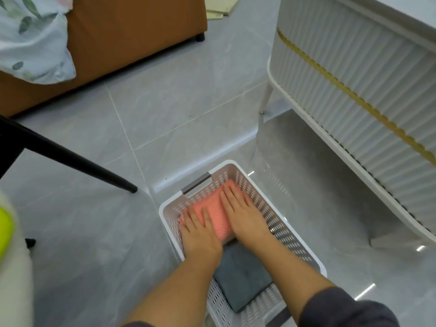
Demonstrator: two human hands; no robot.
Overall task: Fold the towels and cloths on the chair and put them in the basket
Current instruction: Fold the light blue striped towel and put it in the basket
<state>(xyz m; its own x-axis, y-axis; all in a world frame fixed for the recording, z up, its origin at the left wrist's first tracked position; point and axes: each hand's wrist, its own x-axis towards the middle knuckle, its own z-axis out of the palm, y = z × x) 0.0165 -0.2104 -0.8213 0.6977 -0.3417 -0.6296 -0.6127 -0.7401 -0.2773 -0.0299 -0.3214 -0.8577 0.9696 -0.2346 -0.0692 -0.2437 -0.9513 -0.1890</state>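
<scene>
Grey folded towel (243, 274) already lies flat in the near half of the basket (278, 223), so the step in hand looks like seating the pink towel (215, 212) in the far half, right beside it. Whether the two overlap is hidden under the wrists. Left hand (200, 230) and right hand (245, 215) both lie flat on the pink one, fingers (233, 199) straight and slightly apart, pressing rather than gripping. My advice: push straight down so the fold doesn't spring, square it to the far wall under the handle (196, 182), and lift both hands off vertically so nothing drags. Further out, a black chair leg (70, 159) stands on the floor tiles. Farthest, a leaf-print cloth (30, 38) hangs over the brown sofa (129, 31), possibly more to fold.
</scene>
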